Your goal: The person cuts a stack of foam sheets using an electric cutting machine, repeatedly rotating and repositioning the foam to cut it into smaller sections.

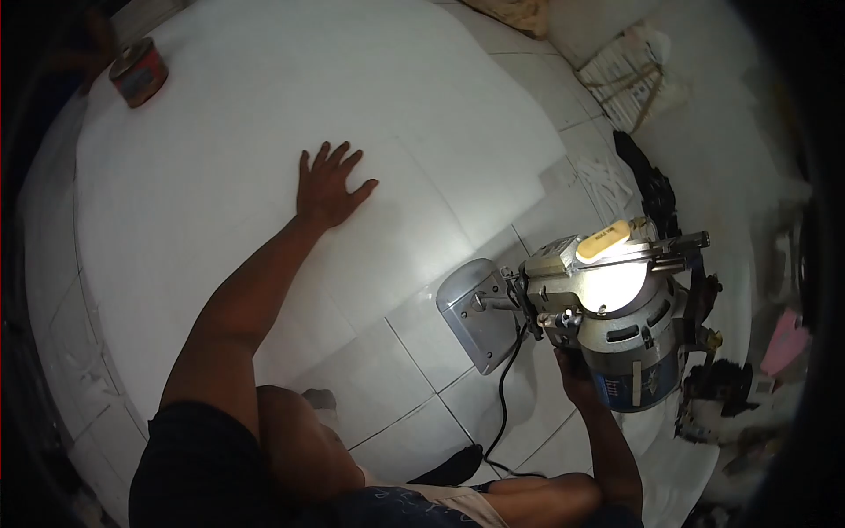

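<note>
View: one head-worn camera, looking down at a dim room; a bright patch of light falls on a machine at right.
Left hand: the left hand point(330, 189) lies palm down on a wide white sheet point(264, 88), fingers spread and thumb out, pinching nothing.
Right hand: the right hand point(576, 377) is at the near side of the motorised machine point(629, 339); its fingers are mostly hidden, so I cannot tell how firmly it grips.
Machine: right of the middle, with a grey base plate point(466, 308) near the sheet's edge and a yellow part point(604, 242) on top.
Around them: a red tin point(139, 75) sits at the sheet's far left; a black cable point(503, 414) runs from the machine across the tiled floor point(396, 387).
Sheet risk: the sheet looks thin and loose; uneven pressure from the spread hand, or the base plate catching its edge, could wrinkle or drag it.
Machine risk: the machine looks top-heavy over a small base, so a weak hold or a push from one side could tip it.
Cable risk: the cable lies close to the person's body and could snag a limb, tugging the machine off line.
Hidden: any blade, and where the base plate meets the floor.
Hard to make out: a dim shape point(79, 60) at upper left, perhaps another person's arm; clutter at far right. Dark, curved lens edges cut off the surroundings.
</note>
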Motion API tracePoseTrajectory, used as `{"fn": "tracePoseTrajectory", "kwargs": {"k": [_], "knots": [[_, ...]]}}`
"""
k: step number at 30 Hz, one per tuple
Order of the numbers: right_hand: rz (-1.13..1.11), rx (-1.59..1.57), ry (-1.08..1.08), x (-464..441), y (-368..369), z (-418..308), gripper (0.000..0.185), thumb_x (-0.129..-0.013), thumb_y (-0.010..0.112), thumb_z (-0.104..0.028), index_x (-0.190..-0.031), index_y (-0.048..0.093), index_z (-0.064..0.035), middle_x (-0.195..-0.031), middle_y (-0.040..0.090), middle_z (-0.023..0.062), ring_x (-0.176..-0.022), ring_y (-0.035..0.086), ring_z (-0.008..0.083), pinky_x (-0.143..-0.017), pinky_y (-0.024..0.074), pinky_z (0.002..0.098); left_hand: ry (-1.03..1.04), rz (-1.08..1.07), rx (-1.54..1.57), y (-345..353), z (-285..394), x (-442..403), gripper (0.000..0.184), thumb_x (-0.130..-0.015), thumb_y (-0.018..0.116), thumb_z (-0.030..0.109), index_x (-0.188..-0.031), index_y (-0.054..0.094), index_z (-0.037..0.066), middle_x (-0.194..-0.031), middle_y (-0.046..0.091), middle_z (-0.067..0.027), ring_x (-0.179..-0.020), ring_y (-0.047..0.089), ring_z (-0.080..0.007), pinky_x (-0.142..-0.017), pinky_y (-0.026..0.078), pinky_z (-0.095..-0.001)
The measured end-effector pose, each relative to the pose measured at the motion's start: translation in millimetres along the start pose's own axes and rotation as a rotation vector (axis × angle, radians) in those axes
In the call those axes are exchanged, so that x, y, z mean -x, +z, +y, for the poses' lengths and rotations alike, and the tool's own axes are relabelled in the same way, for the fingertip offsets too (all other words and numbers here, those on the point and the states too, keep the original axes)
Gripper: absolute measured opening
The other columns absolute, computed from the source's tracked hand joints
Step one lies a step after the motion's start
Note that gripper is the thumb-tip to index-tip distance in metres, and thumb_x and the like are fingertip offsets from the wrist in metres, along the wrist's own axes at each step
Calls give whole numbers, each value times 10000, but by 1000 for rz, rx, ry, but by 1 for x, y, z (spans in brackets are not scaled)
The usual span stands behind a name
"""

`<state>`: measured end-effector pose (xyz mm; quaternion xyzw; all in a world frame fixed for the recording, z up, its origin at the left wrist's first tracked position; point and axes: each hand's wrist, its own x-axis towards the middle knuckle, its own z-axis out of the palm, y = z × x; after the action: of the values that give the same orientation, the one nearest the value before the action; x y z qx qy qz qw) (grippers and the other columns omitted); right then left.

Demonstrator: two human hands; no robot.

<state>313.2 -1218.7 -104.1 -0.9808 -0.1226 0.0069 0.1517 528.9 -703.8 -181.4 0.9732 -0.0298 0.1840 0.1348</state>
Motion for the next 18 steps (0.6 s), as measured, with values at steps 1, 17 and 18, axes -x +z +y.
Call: {"fn": "tracePoseTrajectory", "kwargs": {"k": [1,17,18], "knots": [[24,102,16,4,-7,-10,427,-1028,541,-346,-1362,532,-81,-1398,556,161,-1319,485,322,-1113,355,430,-21,-18,-1,-3,3,0,634,-911,601,565,-1408,544,174,-1524,444,-78,-1460,309,-323,-1198,162,-571],[441,577,255,-53,-3,110,523,-933,566,-582,-1058,660,-83,-837,682,124,-680,671,298,-583,553,404,20,-42,-58,28,4,-5,588,-928,591,505,-1388,565,139,-1496,479,-113,-1409,387,-366,-1157,223,-599],[491,599,245,-62,-3,116,592,-916,555,-636,-983,678,-61,-688,666,127,-521,654,303,-471,543,401,34,-47,-61,28,6,-7,588,-928,591,505,-1388,565,139,-1496,479,-113,-1409,387,-366,-1157,223,-599]]}}
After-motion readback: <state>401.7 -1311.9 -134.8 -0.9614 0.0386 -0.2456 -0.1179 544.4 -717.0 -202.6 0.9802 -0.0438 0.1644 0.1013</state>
